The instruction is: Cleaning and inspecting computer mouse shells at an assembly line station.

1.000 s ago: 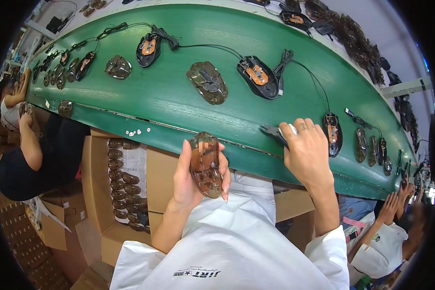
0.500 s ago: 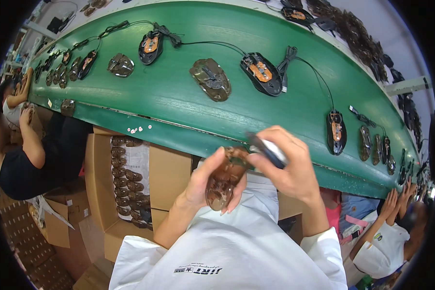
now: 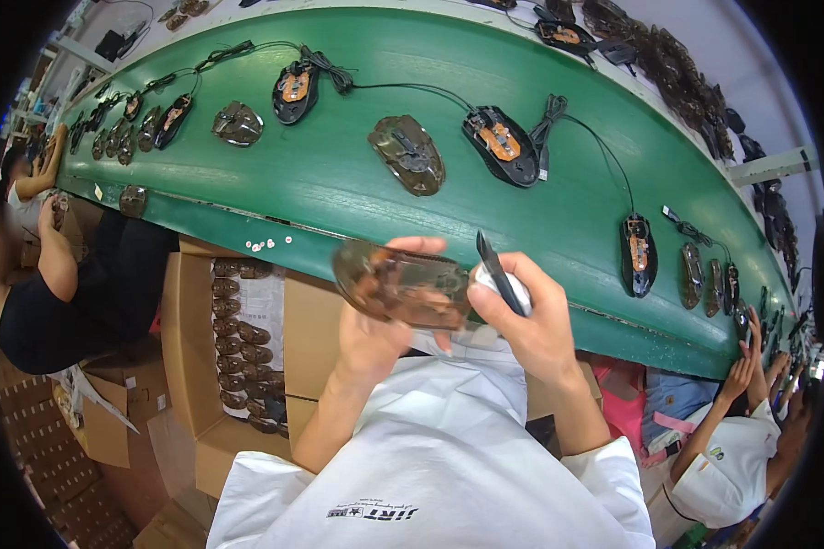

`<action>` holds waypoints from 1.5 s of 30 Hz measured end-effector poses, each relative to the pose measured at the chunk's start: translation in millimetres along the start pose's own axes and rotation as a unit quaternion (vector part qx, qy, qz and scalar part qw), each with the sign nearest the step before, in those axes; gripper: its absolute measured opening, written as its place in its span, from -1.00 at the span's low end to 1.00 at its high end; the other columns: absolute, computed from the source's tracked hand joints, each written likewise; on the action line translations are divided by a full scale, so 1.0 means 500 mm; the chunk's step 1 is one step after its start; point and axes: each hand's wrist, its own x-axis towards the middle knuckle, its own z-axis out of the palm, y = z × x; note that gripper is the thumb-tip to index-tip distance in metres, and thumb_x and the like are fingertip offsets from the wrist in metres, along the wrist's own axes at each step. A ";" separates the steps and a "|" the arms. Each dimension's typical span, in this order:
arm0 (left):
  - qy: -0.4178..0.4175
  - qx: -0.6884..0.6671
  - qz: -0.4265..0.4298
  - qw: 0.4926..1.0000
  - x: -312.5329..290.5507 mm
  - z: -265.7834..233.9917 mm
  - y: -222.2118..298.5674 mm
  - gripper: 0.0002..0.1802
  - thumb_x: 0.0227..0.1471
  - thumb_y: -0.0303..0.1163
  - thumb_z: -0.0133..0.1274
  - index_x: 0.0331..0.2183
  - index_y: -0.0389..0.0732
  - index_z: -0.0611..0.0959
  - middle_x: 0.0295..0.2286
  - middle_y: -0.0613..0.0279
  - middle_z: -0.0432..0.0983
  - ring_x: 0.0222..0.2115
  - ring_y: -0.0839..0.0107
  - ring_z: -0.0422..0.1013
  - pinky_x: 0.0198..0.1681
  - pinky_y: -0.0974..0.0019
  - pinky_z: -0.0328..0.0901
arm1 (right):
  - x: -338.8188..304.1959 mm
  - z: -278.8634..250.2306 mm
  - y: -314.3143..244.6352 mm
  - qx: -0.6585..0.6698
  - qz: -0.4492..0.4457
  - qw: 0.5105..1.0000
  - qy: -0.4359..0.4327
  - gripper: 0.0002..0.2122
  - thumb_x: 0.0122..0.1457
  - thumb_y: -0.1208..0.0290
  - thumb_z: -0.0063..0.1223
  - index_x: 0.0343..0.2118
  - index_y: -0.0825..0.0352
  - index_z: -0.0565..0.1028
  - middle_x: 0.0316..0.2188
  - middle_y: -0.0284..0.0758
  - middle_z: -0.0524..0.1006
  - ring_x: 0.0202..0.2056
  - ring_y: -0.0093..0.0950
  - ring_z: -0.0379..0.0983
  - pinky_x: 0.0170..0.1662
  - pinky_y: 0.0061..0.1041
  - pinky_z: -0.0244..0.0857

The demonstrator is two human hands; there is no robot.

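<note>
In front of my chest, my left hand (image 3: 368, 343) grips a translucent brown mouse shell (image 3: 412, 285), its fingers showing through and behind the plastic. The shell lies roughly crosswise and is smeared by motion. My right hand (image 3: 545, 329) is closed around a slim dark pointed tool (image 3: 494, 265), perhaps tweezers, whose tip points up and away. A white thing (image 3: 487, 278) that I cannot make out is held along with it. The right fingertips are close to the shell's right end; whether they touch it is unclear.
A green conveyor belt (image 3: 339, 197) carries black mouse bases with cables (image 3: 501, 146) and brown shells (image 3: 407, 156). Small white dots (image 3: 264, 244) lie on its near edge. An open cardboard box (image 3: 192, 339) holds rows of shells. Co-workers sit at left (image 3: 59, 293) and right (image 3: 728, 448).
The shell has turned from upright to crosswise and risen leftward with my left hand. The tool in my right hand now points more upright. Parts on the belt have shifted slightly right.
</note>
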 end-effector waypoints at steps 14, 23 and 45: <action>-0.087 -0.301 -0.250 0.916 -0.005 -0.037 0.050 -0.27 0.29 0.12 -0.44 0.02 -0.33 0.49 -0.50 0.10 0.53 -0.82 0.45 0.20 -0.81 0.44 0.05 | 0.016 0.007 -0.051 -0.615 -0.434 0.656 -0.045 -0.71 -0.04 0.45 0.11 -0.19 0.36 0.47 -0.37 -0.26 0.33 -0.40 -0.38 0.20 -0.32 -0.40 0.13; -0.081 -0.277 -0.271 0.918 -0.007 -0.048 0.049 -0.29 0.26 0.13 -0.36 -0.04 -0.32 0.54 -0.47 0.20 0.58 -0.79 0.58 0.22 -0.84 0.49 0.01 | 0.012 0.010 -0.100 -0.672 -0.417 0.603 -0.106 -0.79 0.00 0.44 0.06 -0.28 0.38 0.47 -0.44 -0.25 0.32 -0.43 -0.39 0.18 -0.35 -0.41 0.11; -0.054 -0.153 -0.330 0.930 0.003 -0.047 0.067 -0.42 0.25 0.04 -0.25 -0.12 -0.25 0.62 -0.43 0.34 0.60 -0.66 0.71 0.31 -0.71 0.62 -0.03 | 0.021 0.023 -0.100 -0.724 -0.418 0.538 -0.108 -0.90 -0.07 0.46 0.09 -0.51 0.30 0.40 -0.59 -0.29 0.31 -0.57 -0.47 0.16 -0.52 -0.47 0.07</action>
